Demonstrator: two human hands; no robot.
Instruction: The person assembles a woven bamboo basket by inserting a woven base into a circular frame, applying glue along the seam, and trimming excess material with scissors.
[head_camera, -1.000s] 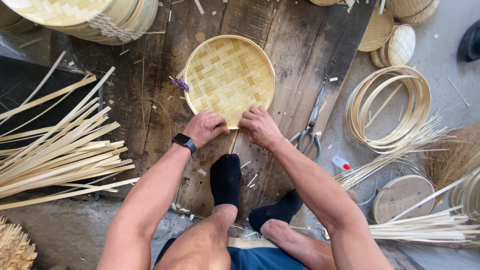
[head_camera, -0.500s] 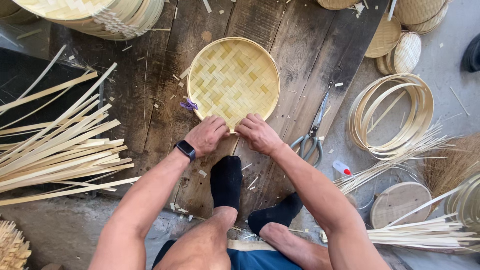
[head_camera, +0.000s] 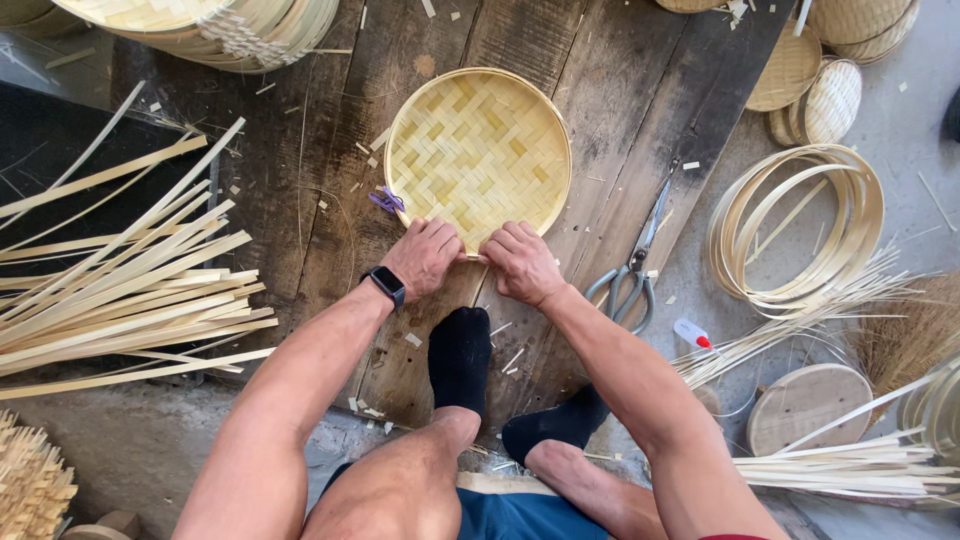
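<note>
Both hands have barely shifted since before: the left hand (head_camera: 425, 257) and right hand (head_camera: 520, 262) still press, fingers curled, on the near rim of the round woven bamboo tray (head_camera: 478, 155). Scissors (head_camera: 630, 262) lie right of the tray, bamboo strips (head_camera: 130, 290) left.

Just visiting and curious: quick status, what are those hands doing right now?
Left hand and right hand both pressing the near rim of the round woven bamboo tray. Tray flat on the wooden board. Scissors lie right, clear.
</note>
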